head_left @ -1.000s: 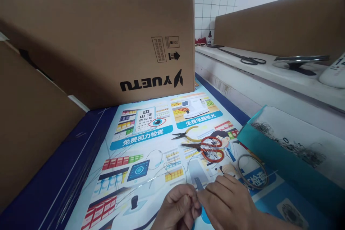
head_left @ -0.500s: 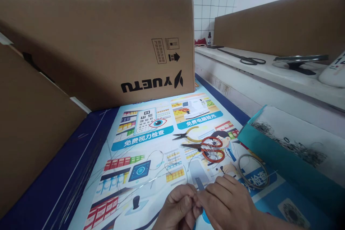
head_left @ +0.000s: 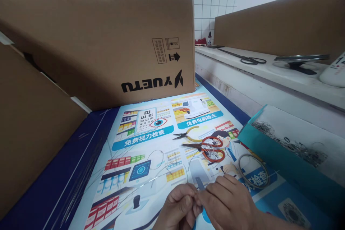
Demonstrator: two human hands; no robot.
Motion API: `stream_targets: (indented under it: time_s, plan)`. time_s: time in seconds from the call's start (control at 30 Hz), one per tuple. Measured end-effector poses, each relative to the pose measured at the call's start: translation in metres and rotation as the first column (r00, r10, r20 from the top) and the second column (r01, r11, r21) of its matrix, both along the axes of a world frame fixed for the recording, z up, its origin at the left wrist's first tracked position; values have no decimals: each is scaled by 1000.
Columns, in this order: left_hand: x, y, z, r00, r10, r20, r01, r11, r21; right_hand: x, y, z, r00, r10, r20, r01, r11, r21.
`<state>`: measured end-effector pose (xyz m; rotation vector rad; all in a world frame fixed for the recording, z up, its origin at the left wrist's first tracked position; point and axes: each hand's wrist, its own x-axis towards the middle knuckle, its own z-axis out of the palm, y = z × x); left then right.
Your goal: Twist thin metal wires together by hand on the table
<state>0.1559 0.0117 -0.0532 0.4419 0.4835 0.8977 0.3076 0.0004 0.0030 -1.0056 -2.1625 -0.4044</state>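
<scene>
Meeting in the near area, left of the grey ring, our left hand and palm-down right hand curl, fingers clenched; whether around anything, we cannot tell.

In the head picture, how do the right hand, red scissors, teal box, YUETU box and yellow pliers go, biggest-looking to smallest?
1. YUETU box
2. Teal box
3. Right hand
4. Red scissors
5. Yellow pliers
</scene>
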Motion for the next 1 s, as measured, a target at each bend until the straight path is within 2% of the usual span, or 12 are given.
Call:
stream_targets:
  time_s: [0.27,0.37,0.43,0.5,0.6,0.7,0.77,0.83,0.93,0.97,1.0]
  plan:
    - [1,-2,-7,997,62,-51,-61,998,34,3,-1,1,997,27,73,-29,999,19]
    - [0,-1,-10,988,118,-97,-107,988,111,3,-1,3,996,27,85,-29,999,21]
    - [-2,1,-10,973,156,-173,-119,971,208,3,-1,4,995,26,100,-28,999,22]
    - [-6,3,-9,939,210,-273,-111,935,336,4,-1,3,994,25,107,-28,999,28]
    - [-13,6,-5,861,315,-401,-63,846,530,4,-2,-3,998,15,60,-14,1000,-12]
    - [-19,7,-1,798,392,-458,19,744,668,2,-4,-10,996,17,-89,-33,983,-183]
    - [-22,7,1,775,422,-470,64,688,723,1,-5,-12,969,-7,-246,-80,936,-343]
    - [-24,7,4,764,439,-474,101,643,759,0,-6,-12,922,-62,-382,-148,855,-496]
    - [-25,7,8,756,450,-475,155,583,798,-2,-6,-9,878,-131,-461,-229,730,-644]
    - [-25,7,9,755,452,-474,165,570,805,-2,-5,-8,882,-132,-452,-225,725,-651]
    - [-25,7,10,756,451,-474,172,563,809,-3,-5,-8,896,-111,-430,-204,757,-621]
